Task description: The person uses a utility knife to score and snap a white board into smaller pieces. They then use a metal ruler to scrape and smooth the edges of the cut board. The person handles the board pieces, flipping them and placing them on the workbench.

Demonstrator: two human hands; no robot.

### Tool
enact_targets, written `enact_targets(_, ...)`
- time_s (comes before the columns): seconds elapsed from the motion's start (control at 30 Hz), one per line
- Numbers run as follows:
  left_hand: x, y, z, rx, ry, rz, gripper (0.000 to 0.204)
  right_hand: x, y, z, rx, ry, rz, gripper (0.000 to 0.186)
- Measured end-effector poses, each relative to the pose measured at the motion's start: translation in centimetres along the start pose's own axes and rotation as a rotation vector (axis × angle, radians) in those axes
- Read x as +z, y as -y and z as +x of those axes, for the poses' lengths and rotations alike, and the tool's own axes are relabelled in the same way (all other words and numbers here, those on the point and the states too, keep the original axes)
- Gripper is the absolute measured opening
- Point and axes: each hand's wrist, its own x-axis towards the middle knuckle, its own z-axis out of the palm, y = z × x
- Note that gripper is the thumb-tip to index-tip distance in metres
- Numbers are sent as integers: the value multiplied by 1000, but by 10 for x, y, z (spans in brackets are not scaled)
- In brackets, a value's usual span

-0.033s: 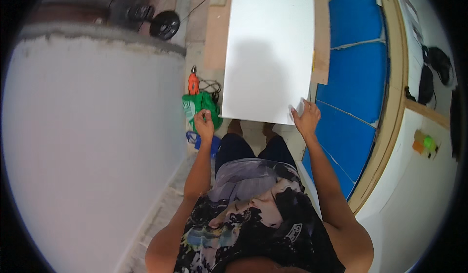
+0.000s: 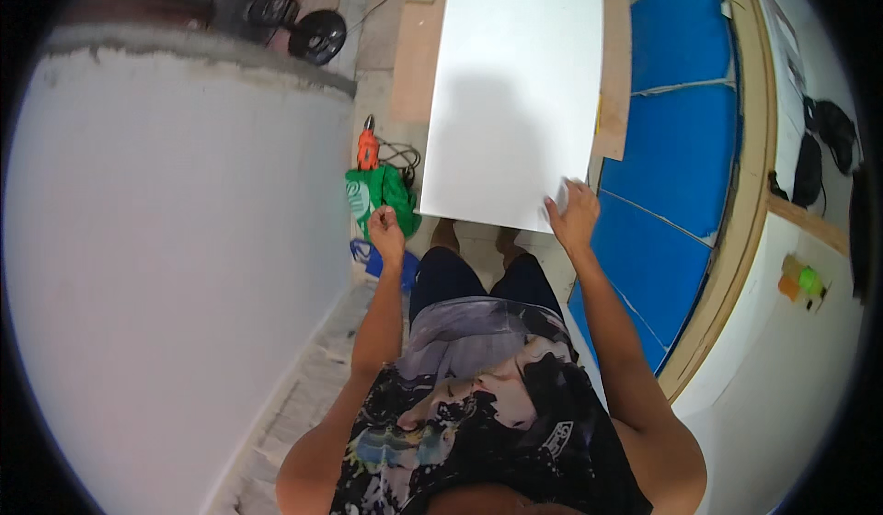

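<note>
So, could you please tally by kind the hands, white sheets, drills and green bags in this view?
Hands: 2, the left hand and the right hand
White sheet: 1
Orange drill: 1
Green bag: 1
Total: 5

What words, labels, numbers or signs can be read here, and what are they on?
Shirt: pale printed mark, too small to quote reliably.
Green bag: white printing, partly folded and blurred, unreadable.
Blue item: pale marks, too unclear to tell.
White sheet at the right hand: no lettering visible.
</note>
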Motion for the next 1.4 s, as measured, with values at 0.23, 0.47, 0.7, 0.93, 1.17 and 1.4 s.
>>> enact_targets(0.23, 67, 6, -67, -779, 295, -1437, 59, 83, 68, 91, -363, -99, -115, 68)
enact_targets(0.47, 105, -4, -72, -907, 205, -1601, 59, 107, 75, 112, -304, -54, -335, 74)
enact_targets(0.7, 88, -8, -60, -1033, 304, -1687, 51, 109, 69, 112, -319, -50, -348, 75)
enact_targets(0.93, 70, -3, -44, -1011, 407, -1541, 47, 101, 76, 115, -279, 3, -325, 73)
enact_targets(1.17, 76, -11, -53, -929, 308, -1570, 49, 115, 89, 77, -655, 219, -69, 80)
enact_targets(1.4, 82, 47, -47, -792, 586, -1865, 46, 161, 171, 42, -989, 335, -121, 67)
